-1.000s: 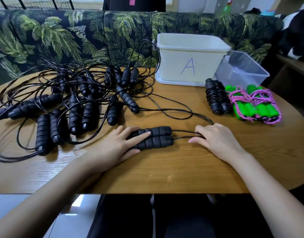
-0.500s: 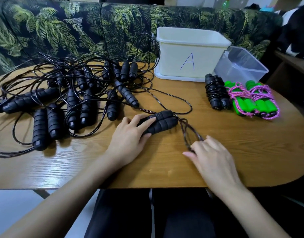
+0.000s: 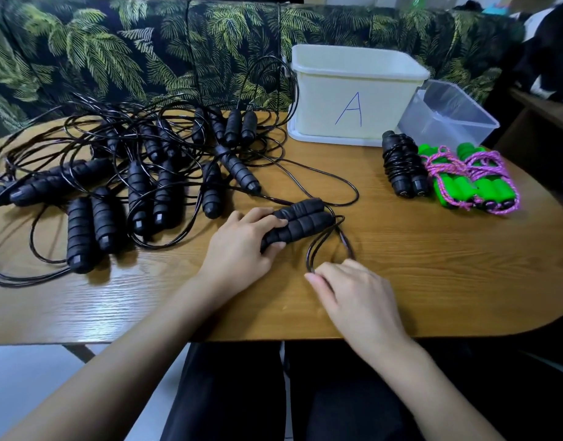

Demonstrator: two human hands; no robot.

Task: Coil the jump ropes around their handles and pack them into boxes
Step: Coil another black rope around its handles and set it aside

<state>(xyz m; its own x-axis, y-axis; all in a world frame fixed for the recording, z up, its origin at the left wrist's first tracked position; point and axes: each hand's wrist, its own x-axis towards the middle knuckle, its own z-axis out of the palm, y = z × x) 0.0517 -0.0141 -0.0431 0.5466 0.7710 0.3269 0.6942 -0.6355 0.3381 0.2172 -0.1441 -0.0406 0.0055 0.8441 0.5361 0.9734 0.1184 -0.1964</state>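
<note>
Wooden tabletop [image 3: 433, 275]. Left hand [image 3: 239, 246] at centre, fingers curled round paired black handles [image 3: 301, 222] lying side by side. Right hand [image 3: 356, 291] at their 5 o'clock, fingers pinching cord loop [image 3: 314, 249] trailing from handles. Loose rope tangle [image 3: 140, 173] at 10 o'clock. White box marked A [image 3: 353, 100] at 1 o'clock, clear box [image 3: 449, 113] beside it. Coiled black rope [image 3: 402, 167] and green-handled ropes [image 3: 471, 183] at 2 o'clock.

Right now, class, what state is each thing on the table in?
left hand: gripping paired handles.
right hand: pinching rope loop.
paired handles: together, not yet wrapped.
black bundle: coiled, unboxed.
green bundles: coiled, unboxed.
loose ropes: tangled.
box A: lidless.
clear box: lidless.
</note>
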